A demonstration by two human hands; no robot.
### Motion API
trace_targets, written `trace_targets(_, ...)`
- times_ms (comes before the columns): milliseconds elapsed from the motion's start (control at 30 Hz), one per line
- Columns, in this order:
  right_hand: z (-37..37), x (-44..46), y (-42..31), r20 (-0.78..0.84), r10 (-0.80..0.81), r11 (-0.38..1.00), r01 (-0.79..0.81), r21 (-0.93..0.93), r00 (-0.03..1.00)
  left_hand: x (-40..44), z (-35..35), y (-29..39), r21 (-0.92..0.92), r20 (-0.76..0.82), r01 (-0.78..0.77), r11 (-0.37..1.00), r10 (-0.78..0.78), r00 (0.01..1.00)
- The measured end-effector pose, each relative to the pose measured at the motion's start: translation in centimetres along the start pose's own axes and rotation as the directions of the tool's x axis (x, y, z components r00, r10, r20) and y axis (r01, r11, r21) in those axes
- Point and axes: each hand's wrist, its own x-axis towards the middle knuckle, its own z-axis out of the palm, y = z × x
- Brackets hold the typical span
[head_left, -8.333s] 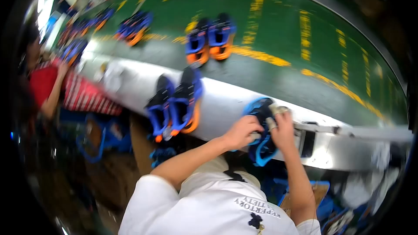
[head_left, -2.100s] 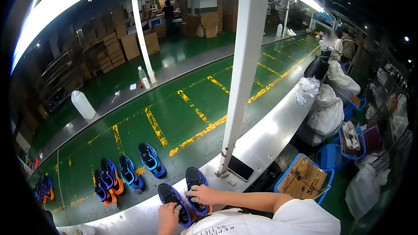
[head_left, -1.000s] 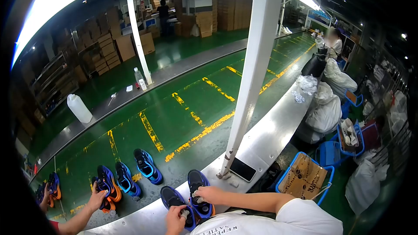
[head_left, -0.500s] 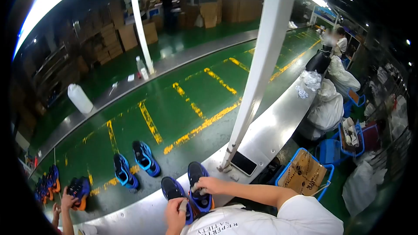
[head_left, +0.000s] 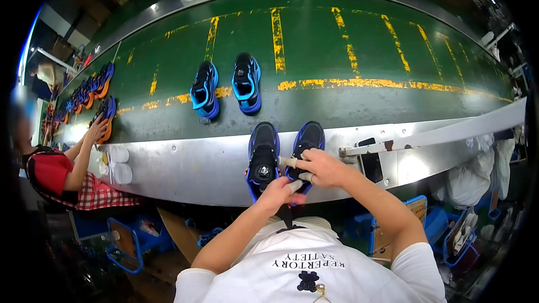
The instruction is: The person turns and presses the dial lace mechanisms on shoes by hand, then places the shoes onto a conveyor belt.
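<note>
Two dark sneakers with blue-purple edges stand side by side on the metal ledge in front of me, toes pointing away. My right hand (head_left: 320, 168), pale covers on its fingertips, grips the right sneaker (head_left: 310, 136) around its tongue and opening. At that shoe's heel end, my left hand (head_left: 277, 194) is closed with its covered fingers against the collar, slightly blurred; the fingers partly hide the opening. The left sneaker (head_left: 263, 148), with a round dial on its tongue, stands untouched close by my left hand.
Another black-and-blue pair, a left sneaker (head_left: 204, 91) and a right sneaker (head_left: 246, 84), stands on the green belt (head_left: 314, 39). A phone (head_left: 370, 163) lies by the white post (head_left: 449, 134). At left, a co-worker's hand (head_left: 97, 130) touches an orange-soled sneaker (head_left: 108, 113).
My view has swung down and left. Both hands have come together at the right sneaker; my left hand has left the left sneaker.
</note>
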Motion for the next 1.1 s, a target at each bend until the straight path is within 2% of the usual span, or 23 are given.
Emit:
trace_targets(100, 1.5, -0.2, 1.1, -0.018, 0.045, 0.998, -0.044, 0.036, 0.999, 0.9, 1.4, -1.2, -0.121, -0.017, -0.051, 0.991, 0.049, 0.999)
trace_targets(133, 1.6, -0.4, 0.5, -0.035, 0.121, 0.991, -0.119, 0.056, 0.992, 0.8, 1.8, -1.4, -0.155, -0.031, -0.066, 0.986, 0.062, 0.998)
trace_targets(233, 1.2, -0.4, 0.0, -0.031, 0.17, 0.973, -0.163, 0.163, 0.985, 0.5, 1.2, -1.9, -0.194, 0.012, -0.014, 0.981, 0.017, 1.0)
trace_targets(367, 0.5, 0.6, 1.1, -0.145, -0.104, 0.993, 0.11, 0.032, 0.984, 0.6, 1.9, -2.1, -0.214, -0.01, -0.042, 0.976, 0.041, 0.999)
trace_targets(400, 1.1, 0.5, 1.1, -0.056, -0.058, 0.998, 0.058, -0.01, 0.997, 0.9, 1.9, -2.4, -0.218, -0.033, -0.045, 0.975, 0.039, 0.999)
trace_targets(500, 1.1, 0.5, 0.2, 0.155, 0.273, 0.947, -0.293, 0.132, 0.95, 1.4, 2.2, -2.7, -0.192, -0.073, -0.03, 0.981, 0.016, 0.997)
trace_targets(533, 0.2, 0.7, -0.3, 0.211, 0.299, 0.927, -0.336, 0.168, 0.931, 1.3, 2.3, -2.6, -0.188, -0.064, -0.028, 0.982, 0.016, 0.998)
trace_targets(667, -0.2, -0.1, 1.6, -0.013, 0.02, 0.993, -0.018, 0.115, 1.0, 1.2, 2.5, -2.0, -0.134, -0.008, -0.035, 0.99, 0.035, 0.999)
trace_targets(767, 0.7, -0.3, 0.8, 0.003, -0.042, 0.998, 0.042, -0.039, 0.999, 1.8, 3.1, -2.1, -0.127, -0.039, -0.008, 0.992, 0.003, 0.999)
trace_targets(833, 1.5, -0.6, 1.2, 0.01, 0.043, 0.998, -0.043, 0.038, 0.999, 1.4, 3.5, -1.7, -0.137, -0.06, -0.008, 0.991, -0.001, 0.998)
trace_targets(900, 1.8, -1.1, 1.8, 0.05, 0.089, 0.991, -0.094, 0.098, 0.995, 1.5, 3.0, -2.3, -0.164, 0.018, -0.027, 0.986, 0.03, 0.999)
trace_targets(1000, 0.0, -1.2, 2.8, -0.033, -0.056, 0.988, 0.06, 0.14, 0.998, 1.4, 2.1, -2.1, -0.218, 0.124, -0.02, 0.976, 0.048, 0.991)
trace_targets(1033, -0.4, -1.1, 2.7, -0.001, -0.079, 0.99, 0.078, 0.114, 0.997, 1.4, 1.9, -2.0, -0.238, 0.158, -0.01, 0.971, 0.049, 0.986)
trace_targets(1100, -0.7, -0.9, 2.5, 0.066, -0.118, 0.991, 0.114, 0.069, 0.991, 1.8, 2.4, -2.4, -0.215, 0.123, -0.01, 0.977, 0.037, 0.992)
